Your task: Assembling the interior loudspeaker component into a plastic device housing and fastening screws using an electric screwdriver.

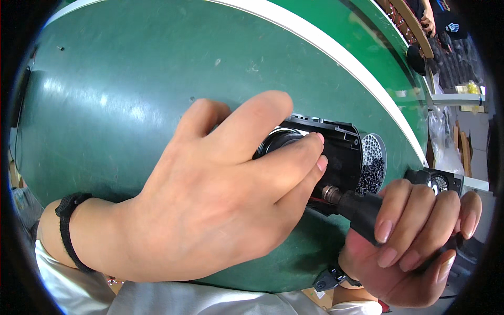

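My left hand (220, 194) is spread over a black plastic housing (344, 155) and grips it against the green table. A round black part with a shiny rim (275, 139), perhaps a speaker, shows between the fingers inside the housing. In my right hand (420, 231) is a black electric screwdriver (362, 212), fingers wrapped round its body. Its metal collar (331, 194) points left into the lower side of the housing. The bit's tip is hidden behind my left fingers. Just right of the housing sits a perforated metal dish (374, 144) holding black screws (371, 177).
The green tabletop (131, 63) has a curving white edge (325, 44), with a green surface beyond. A black fan-like device (443, 181) stands to the right of the dish. Another person's hand (428, 22) shows at the far right, near plastic bags (445, 136).
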`<state>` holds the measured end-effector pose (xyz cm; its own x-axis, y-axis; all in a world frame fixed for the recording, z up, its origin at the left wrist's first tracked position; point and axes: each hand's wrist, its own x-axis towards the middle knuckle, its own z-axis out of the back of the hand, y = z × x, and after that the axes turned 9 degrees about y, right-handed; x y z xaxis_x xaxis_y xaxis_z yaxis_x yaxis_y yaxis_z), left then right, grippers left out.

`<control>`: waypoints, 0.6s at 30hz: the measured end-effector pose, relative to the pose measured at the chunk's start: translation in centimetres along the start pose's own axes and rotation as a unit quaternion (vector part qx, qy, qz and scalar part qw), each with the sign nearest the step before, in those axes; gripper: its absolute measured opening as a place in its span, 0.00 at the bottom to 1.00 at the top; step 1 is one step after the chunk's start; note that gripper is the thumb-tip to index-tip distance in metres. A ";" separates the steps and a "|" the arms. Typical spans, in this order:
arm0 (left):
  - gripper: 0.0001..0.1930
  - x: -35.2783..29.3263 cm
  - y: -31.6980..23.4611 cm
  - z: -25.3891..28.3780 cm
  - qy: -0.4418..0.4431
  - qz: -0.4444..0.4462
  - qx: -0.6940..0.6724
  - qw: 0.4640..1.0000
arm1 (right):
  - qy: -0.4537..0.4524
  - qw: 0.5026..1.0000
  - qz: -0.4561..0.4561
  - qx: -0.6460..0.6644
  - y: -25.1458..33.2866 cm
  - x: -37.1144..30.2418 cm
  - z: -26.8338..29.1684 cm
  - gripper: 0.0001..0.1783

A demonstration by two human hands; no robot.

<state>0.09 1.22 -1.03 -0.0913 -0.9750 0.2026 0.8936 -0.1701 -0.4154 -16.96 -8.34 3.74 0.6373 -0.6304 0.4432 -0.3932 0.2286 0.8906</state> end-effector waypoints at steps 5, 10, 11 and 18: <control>0.15 -0.1 0.2 -0.8 -0.045 -0.053 0.056 0.996 | 0.369 0.915 0.143 0.080 -2.7 1.9 2.7 0.19; 0.14 -0.2 0.4 -0.7 -0.115 -0.054 0.024 0.992 | 0.180 0.978 0.101 0.019 -2.5 -0.5 -2.2 0.11; 0.14 0.1 0.0 -0.7 -0.112 -0.058 0.025 0.992 | 0.013 0.998 0.061 -0.024 -1.9 -1.3 -2.9 0.15; 0.15 -0.3 0.4 -1.0 -0.097 -0.076 0.112 0.986 | 0.068 0.997 0.022 -0.037 -1.7 -1.1 -2.2 0.12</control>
<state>0.06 1.32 -2.14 -0.1645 -0.8914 0.4222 0.9527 -0.2545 -0.1661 -15.52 -6.37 1.98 0.7065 -0.5129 0.4876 -0.3757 0.3120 0.8726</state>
